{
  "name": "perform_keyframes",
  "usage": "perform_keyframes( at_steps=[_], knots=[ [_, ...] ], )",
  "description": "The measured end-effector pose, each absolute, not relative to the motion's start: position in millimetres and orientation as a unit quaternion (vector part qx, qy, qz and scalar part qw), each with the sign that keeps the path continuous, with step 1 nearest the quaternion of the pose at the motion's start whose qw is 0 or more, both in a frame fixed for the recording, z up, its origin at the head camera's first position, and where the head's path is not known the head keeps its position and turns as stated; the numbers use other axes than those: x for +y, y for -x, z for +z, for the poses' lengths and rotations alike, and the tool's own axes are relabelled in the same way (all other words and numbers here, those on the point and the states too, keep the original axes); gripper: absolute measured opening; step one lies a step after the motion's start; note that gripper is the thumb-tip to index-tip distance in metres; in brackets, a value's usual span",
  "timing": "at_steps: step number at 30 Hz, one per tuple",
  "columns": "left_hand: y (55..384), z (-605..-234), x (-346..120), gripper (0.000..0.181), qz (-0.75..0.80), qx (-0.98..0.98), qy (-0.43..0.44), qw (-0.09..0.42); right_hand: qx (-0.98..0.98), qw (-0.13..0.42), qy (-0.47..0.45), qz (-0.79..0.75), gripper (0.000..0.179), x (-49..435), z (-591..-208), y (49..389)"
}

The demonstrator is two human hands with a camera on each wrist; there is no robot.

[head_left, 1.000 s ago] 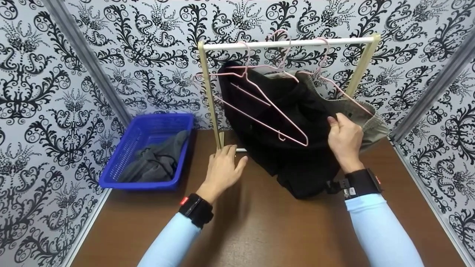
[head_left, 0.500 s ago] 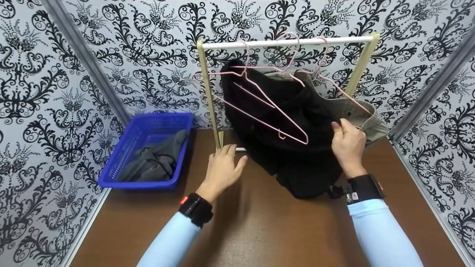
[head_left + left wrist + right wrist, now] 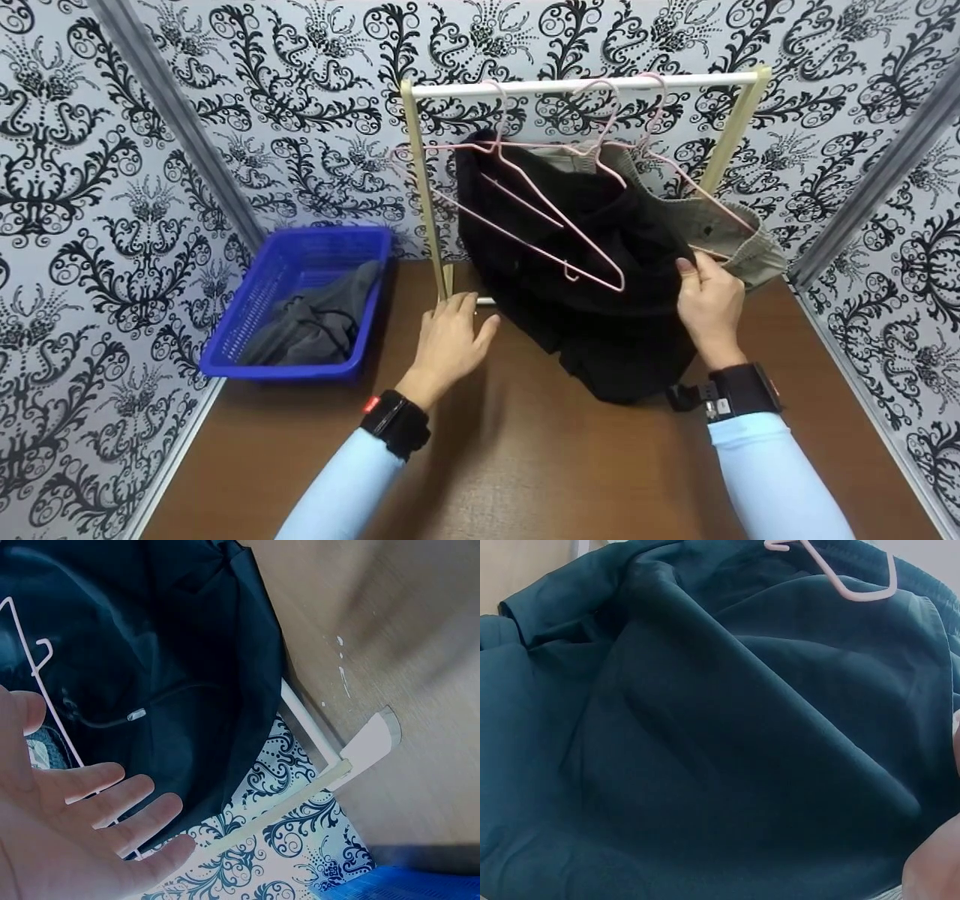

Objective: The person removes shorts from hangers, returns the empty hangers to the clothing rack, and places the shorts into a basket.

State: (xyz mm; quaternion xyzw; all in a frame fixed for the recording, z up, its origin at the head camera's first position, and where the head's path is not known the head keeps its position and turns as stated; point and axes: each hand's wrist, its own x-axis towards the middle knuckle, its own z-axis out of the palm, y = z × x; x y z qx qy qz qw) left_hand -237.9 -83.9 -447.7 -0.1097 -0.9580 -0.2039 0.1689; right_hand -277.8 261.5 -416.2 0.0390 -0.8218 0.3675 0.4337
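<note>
Black shorts [image 3: 570,292] with a drawstring [image 3: 105,722] hang on the middle pink hanger [image 3: 611,170]. My right hand [image 3: 709,304] grips the right edge of the shorts; in the right wrist view only bits of its fingers [image 3: 936,862] show at the edge. In front hangs a bare pink hanger [image 3: 559,214]. A beige garment [image 3: 724,232] is on the right pink hanger [image 3: 701,193], partly behind the shorts. My left hand [image 3: 452,341] is at the foot of the rack's left post [image 3: 424,195], fingers extended; the left wrist view shows its palm [image 3: 45,840] and fingers holding nothing.
The rack's white rail [image 3: 540,88] runs across the back, close to the patterned wall [image 3: 300,112]. On the left of the brown table [image 3: 517,465] stands a blue basket [image 3: 277,373] with a dark grey garment [image 3: 319,322] inside.
My right hand has moved slightly right and down, drawing the black shorts rightward. The middle hanger's hook has slid right along the rail. My left hand has stayed in place.
</note>
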Motion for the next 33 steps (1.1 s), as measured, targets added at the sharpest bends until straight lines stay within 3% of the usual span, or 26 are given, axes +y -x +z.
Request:
perform_keyframes(
  at_steps=[14, 33],
  knots=[
    [237, -450, -86, 0.057, -0.198, -0.955, 0.116, 0.187, -0.82, 0.434, -0.051, 0.37, 0.03, 265, -430, 275],
    [235, -451, -88, 0.06, -0.195, -0.959, 0.11, 0.172, -0.828, 0.411, -0.08, 0.373, 0.067, 271, -449, 267]
  ],
)
